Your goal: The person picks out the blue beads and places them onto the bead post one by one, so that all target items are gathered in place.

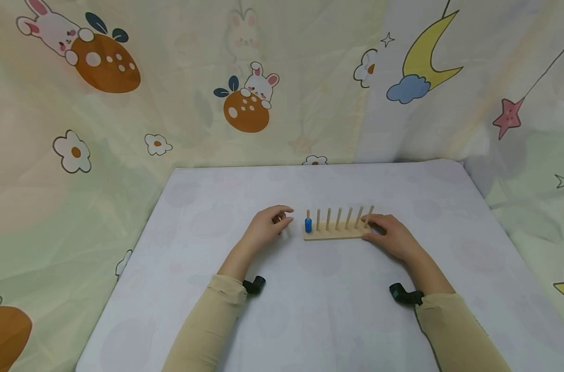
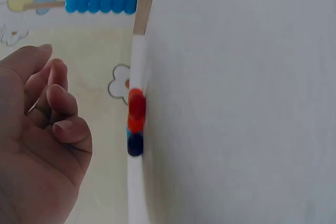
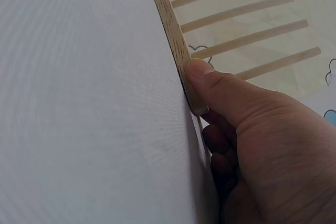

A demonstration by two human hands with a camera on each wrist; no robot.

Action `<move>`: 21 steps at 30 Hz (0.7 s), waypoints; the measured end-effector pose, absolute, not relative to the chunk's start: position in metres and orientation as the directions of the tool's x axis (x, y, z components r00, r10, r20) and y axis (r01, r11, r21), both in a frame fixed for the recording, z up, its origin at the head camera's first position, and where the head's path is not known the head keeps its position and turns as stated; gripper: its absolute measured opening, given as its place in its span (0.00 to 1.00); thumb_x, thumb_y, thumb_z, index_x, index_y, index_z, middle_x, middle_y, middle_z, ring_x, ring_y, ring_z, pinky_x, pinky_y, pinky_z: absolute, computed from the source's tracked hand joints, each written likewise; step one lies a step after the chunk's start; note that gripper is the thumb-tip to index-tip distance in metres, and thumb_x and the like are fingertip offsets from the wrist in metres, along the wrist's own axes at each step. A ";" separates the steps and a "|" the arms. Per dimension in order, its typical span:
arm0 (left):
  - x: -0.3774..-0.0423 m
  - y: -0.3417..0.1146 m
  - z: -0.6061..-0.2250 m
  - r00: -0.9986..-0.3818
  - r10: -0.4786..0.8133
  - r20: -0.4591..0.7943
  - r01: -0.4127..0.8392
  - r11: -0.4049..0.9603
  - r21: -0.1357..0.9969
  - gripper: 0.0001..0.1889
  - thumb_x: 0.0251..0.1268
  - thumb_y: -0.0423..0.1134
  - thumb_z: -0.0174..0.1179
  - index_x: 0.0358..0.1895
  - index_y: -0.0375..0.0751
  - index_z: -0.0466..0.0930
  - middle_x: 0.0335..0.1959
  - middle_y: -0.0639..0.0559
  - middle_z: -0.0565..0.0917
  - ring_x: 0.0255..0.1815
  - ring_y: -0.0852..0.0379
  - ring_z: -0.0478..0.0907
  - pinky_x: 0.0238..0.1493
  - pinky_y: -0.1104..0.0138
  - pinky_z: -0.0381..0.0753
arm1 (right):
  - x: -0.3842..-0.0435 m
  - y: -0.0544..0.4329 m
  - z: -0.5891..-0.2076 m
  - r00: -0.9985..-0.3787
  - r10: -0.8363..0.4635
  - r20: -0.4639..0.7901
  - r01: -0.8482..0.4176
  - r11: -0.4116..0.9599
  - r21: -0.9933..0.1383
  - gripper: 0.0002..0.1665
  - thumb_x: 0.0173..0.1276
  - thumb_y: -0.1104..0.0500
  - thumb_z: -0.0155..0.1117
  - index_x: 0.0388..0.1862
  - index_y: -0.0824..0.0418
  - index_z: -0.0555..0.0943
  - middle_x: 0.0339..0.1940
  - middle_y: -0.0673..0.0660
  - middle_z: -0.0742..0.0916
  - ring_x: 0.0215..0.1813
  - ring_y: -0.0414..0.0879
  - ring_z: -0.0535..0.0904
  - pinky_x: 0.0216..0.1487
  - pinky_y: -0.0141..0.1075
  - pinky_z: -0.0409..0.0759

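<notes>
A pale wooden peg board point(image 1: 335, 233) with a row of upright pegs stands on the table. Several blue beads point(image 1: 308, 225) are stacked on its leftmost peg, seen also as a row of blue beads point(image 2: 101, 3) in the left wrist view. My right hand point(image 1: 393, 236) grips the board's right end, its thumb point(image 3: 202, 69) on the front edge. To the left of the board, my left hand point(image 1: 267, 226) hovers with loosely bent fingers, and I see nothing held in it. Near it, loose red and orange beads point(image 2: 136, 109) and a dark blue bead point(image 2: 135, 145) show on the table.
A white cloth point(image 1: 319, 305) covers the table, whose far edge meets a patterned curtain point(image 1: 170, 77). Black wrist cameras sit on the left sleeve point(image 1: 207, 325) and the right sleeve point(image 1: 454, 330).
</notes>
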State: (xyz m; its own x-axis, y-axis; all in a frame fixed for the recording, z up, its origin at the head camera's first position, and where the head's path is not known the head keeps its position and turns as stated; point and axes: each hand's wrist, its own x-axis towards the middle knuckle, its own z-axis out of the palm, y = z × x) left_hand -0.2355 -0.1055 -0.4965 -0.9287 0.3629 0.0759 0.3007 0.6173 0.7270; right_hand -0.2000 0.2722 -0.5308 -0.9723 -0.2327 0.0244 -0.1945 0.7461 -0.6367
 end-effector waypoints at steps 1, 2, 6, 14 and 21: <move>-0.236 -0.110 -0.497 -0.936 0.346 0.066 0.279 0.616 0.737 0.17 0.70 0.49 0.60 0.58 0.50 0.81 0.37 0.59 0.81 0.36 0.60 0.77 0.37 0.65 0.77 | -0.200 0.272 -0.531 -0.972 -0.233 0.023 -0.194 0.746 -0.638 0.31 0.65 0.41 0.68 0.63 0.52 0.78 0.67 0.61 0.78 0.70 0.62 0.68 0.69 0.61 0.62; -0.236 -0.114 -0.497 -0.943 0.330 0.053 0.257 0.616 0.744 0.17 0.70 0.50 0.60 0.58 0.51 0.81 0.39 0.59 0.81 0.37 0.60 0.78 0.38 0.65 0.77 | -0.200 0.272 -0.531 -0.972 -0.233 0.023 -0.193 0.745 -0.639 0.31 0.65 0.41 0.68 0.63 0.52 0.78 0.67 0.61 0.78 0.70 0.62 0.68 0.69 0.61 0.62; -0.238 -0.130 -0.502 -0.963 0.271 -0.003 0.175 0.631 0.756 0.16 0.71 0.50 0.59 0.57 0.54 0.81 0.44 0.60 0.81 0.42 0.58 0.78 0.41 0.63 0.78 | -0.200 0.273 -0.531 -0.972 -0.234 0.023 -0.194 0.744 -0.639 0.31 0.65 0.41 0.68 0.63 0.53 0.78 0.67 0.61 0.78 0.70 0.62 0.68 0.69 0.62 0.61; -0.245 -0.156 -0.516 -0.973 0.230 -0.034 0.142 0.706 0.694 0.12 0.72 0.45 0.59 0.54 0.55 0.82 0.46 0.55 0.81 0.46 0.54 0.76 0.49 0.60 0.78 | -0.200 0.273 -0.533 -0.972 -0.232 0.020 -0.194 0.755 -0.626 0.32 0.65 0.41 0.67 0.64 0.52 0.77 0.68 0.61 0.78 0.70 0.62 0.67 0.69 0.62 0.61; -0.247 -0.164 -0.525 -0.969 0.247 -0.024 0.172 0.736 0.655 0.12 0.70 0.42 0.62 0.54 0.52 0.83 0.45 0.53 0.82 0.44 0.54 0.76 0.49 0.59 0.77 | -0.200 0.273 -0.531 -0.973 -0.232 0.016 -0.190 0.753 -0.629 0.32 0.65 0.41 0.67 0.64 0.52 0.77 0.68 0.62 0.77 0.70 0.63 0.67 0.69 0.62 0.61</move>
State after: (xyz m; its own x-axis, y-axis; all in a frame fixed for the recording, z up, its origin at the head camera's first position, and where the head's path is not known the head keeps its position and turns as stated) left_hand -0.2471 -0.1636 -0.5245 -0.9686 0.2474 -0.0243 0.1716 0.7362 0.6546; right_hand -0.2003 0.2727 -0.5312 -0.9725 -0.2323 0.0158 -0.1902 0.7534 -0.6295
